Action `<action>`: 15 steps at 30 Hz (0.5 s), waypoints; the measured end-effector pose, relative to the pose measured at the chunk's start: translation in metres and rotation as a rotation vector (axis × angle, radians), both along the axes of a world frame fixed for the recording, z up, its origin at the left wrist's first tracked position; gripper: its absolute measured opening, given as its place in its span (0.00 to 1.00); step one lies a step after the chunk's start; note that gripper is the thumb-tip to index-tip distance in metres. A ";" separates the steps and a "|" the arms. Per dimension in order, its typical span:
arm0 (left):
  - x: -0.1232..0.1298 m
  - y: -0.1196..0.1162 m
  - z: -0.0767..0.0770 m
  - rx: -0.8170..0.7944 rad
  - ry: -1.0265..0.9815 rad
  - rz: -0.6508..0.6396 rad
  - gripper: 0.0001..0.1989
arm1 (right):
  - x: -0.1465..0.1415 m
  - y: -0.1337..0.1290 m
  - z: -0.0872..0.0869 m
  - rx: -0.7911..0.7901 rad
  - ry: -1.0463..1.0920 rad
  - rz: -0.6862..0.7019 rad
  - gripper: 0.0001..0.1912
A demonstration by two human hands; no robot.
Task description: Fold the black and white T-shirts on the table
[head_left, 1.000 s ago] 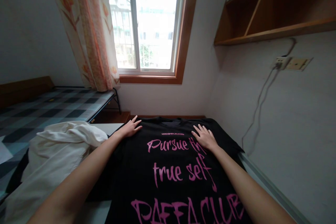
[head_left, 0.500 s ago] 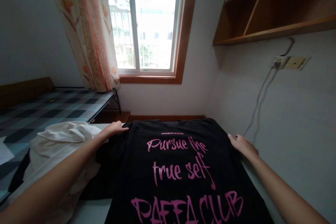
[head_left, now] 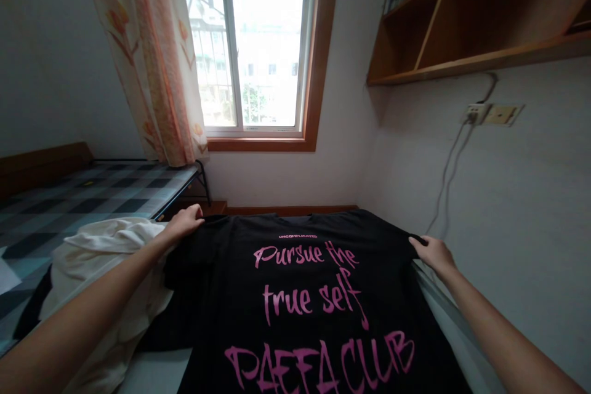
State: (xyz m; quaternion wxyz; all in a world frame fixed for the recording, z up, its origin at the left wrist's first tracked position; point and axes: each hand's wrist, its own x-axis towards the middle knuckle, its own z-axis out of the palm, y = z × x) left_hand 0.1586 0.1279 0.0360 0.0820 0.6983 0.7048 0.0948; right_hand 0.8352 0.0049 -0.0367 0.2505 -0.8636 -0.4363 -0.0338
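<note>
A black T-shirt [head_left: 383, 283] with pink lettering lies spread face up on a pale table [head_left: 154, 372], its neckline toward the window. My left hand [head_left: 186, 220] is closed on the edge of the sleeve on the left. On the other side, my right hand [head_left: 433, 254] pinches the right sleeve between thumb and fingers and holds it out sideways. Beside my left forearm lies a crumpled white cloth [head_left: 115, 234], with dark fabric under and around it. The shirt's lower hem is out of view.
A bed [head_left: 133, 184] with a checked cover stands at the left, near a flowered curtain [head_left: 157, 61] and a window [head_left: 268, 43]. Wooden shelves [head_left: 462, 61] hang on the right wall, above a socket [head_left: 478, 114] with cords. This wall runs close along the table's right side.
My left hand has shifted left along the sleeve. My right hand has gone from the shirt's right edge to the sleeve, which is now drawn outward. The view has turned slightly right.
</note>
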 end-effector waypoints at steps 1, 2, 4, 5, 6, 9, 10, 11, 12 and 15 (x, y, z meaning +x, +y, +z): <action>-0.003 0.000 0.007 0.068 0.039 0.031 0.11 | 0.001 -0.002 0.004 -0.024 0.001 -0.046 0.22; -0.005 -0.001 0.013 0.139 0.094 0.065 0.13 | 0.001 -0.004 0.007 -0.064 0.013 -0.079 0.22; -0.005 -0.004 0.021 0.273 0.234 0.122 0.16 | -0.005 -0.009 0.011 -0.178 0.025 -0.088 0.21; -0.002 -0.006 0.022 0.323 0.297 0.125 0.16 | -0.011 -0.012 0.012 -0.222 0.004 -0.076 0.21; 0.003 -0.010 0.022 0.354 0.336 0.105 0.16 | -0.019 -0.015 0.012 -0.243 -0.039 -0.063 0.22; 0.035 -0.024 0.009 0.347 0.304 -0.083 0.16 | -0.055 -0.020 0.013 -0.166 -0.243 -0.009 0.25; 0.049 -0.031 0.002 0.299 0.260 -0.173 0.16 | -0.070 -0.020 0.014 -0.127 -0.298 0.042 0.24; 0.064 -0.039 -0.008 0.251 0.212 -0.254 0.18 | -0.086 -0.020 0.014 -0.100 -0.337 0.112 0.24; 0.079 -0.047 -0.018 0.214 0.159 -0.328 0.21 | -0.103 -0.020 0.013 -0.089 -0.360 0.196 0.24; 0.117 -0.073 -0.050 0.079 0.073 -0.475 0.33 | -0.151 -0.024 0.005 -0.165 -0.322 0.462 0.30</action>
